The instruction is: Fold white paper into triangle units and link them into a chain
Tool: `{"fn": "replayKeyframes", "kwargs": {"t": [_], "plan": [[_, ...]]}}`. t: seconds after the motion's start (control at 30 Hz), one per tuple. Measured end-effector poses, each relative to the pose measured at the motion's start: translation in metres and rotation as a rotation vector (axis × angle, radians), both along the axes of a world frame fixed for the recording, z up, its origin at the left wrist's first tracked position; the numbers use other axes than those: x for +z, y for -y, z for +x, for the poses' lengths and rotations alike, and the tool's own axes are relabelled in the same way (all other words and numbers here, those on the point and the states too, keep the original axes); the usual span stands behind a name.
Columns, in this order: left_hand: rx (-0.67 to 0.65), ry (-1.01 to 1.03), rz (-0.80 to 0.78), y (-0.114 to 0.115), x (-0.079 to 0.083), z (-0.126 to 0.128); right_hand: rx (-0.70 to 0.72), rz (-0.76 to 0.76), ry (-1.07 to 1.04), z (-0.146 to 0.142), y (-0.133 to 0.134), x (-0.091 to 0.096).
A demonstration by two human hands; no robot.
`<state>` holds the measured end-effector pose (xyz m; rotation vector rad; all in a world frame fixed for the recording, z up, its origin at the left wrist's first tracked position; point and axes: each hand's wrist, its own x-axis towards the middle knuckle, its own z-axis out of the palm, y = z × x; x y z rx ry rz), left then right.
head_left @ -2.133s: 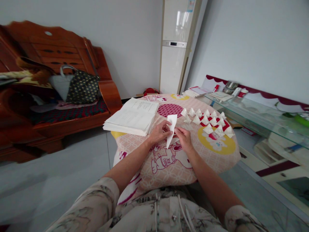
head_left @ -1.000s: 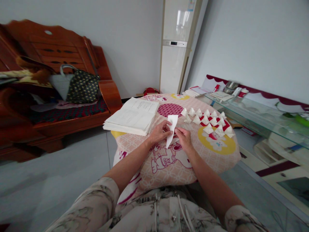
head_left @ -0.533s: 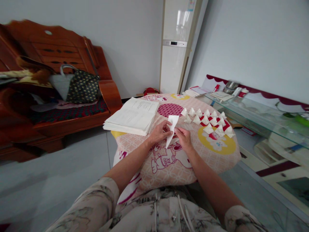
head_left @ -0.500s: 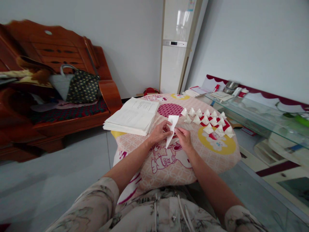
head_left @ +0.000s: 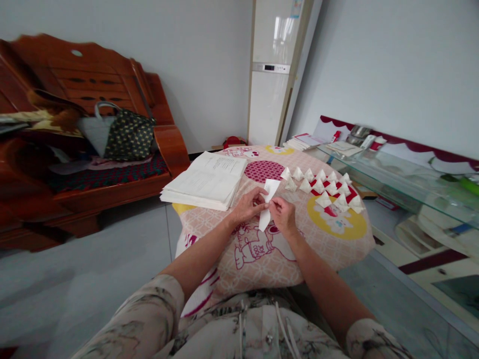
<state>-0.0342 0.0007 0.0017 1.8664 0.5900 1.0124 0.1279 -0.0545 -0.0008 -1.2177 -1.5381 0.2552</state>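
Observation:
Between my two hands is a narrow white piece of folded paper [head_left: 271, 187], held tilted above the patterned tablecloth [head_left: 224, 244]. My left hand [head_left: 250, 205] is closed on its left side, thumb and fingers pinching it near the middle. From the right, my right hand [head_left: 283, 214] pinches the same paper with thumb and index finger. Part of the paper is hidden behind the fingers. To the right stand several small folded paper pyramids [head_left: 324, 200] in rows. An open stack of printed sheets [head_left: 204, 179] lies left of my hands.
A glass-topped cabinet [head_left: 392, 172] runs along the right, with cups and papers on it. A wooden sofa [head_left: 101, 70] with a dotted bag [head_left: 129, 134] stands at left. Beyond the table rises a tall white air conditioner [head_left: 267, 104].
The paper has turned slightly, and its lower end now looks wider and blunter. My right hand has shifted a little left, its fingers more curled against the paper.

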Motion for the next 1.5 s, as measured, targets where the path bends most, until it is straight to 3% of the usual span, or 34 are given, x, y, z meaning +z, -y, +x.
{"fn": "replayKeyframes", "kwargs": {"t": [0.13, 0.43, 0.57, 0.73, 0.87, 1.0, 1.2, 1.33, 1.5], "plan": [[-0.061, 0.037, -0.020, 0.002, 0.005, 0.002, -0.003, 0.055, 0.078, 0.000, 0.000, 0.002], [0.000, -0.052, 0.084, -0.002, 0.010, 0.006, 0.032, 0.049, 0.052, -0.001, -0.003, 0.002], [0.171, -0.079, 0.095, -0.010, 0.006, 0.003, 0.022, 0.002, -0.061, 0.006, -0.001, 0.004], [0.429, -0.001, -0.053, -0.029, -0.001, -0.013, -0.092, 0.017, -0.285, 0.032, -0.002, 0.007], [0.547, 0.025, -0.120, -0.035, -0.002, -0.029, -0.163, -0.005, -0.507, 0.057, -0.007, 0.003], [0.628, 0.003, -0.128, -0.038, -0.002, -0.039, -0.272, -0.023, -0.538, 0.080, -0.008, -0.001], [0.604, -0.016, -0.125, -0.034, 0.000, -0.042, -0.375, -0.117, -0.170, 0.100, -0.002, 0.000], [0.529, 0.017, -0.094, -0.026, 0.007, -0.040, -0.557, 0.142, 0.084, 0.088, -0.003, 0.016], [0.444, 0.069, -0.057, -0.021, 0.012, -0.038, -0.374, 0.234, 0.459, 0.057, -0.013, 0.051]]}}
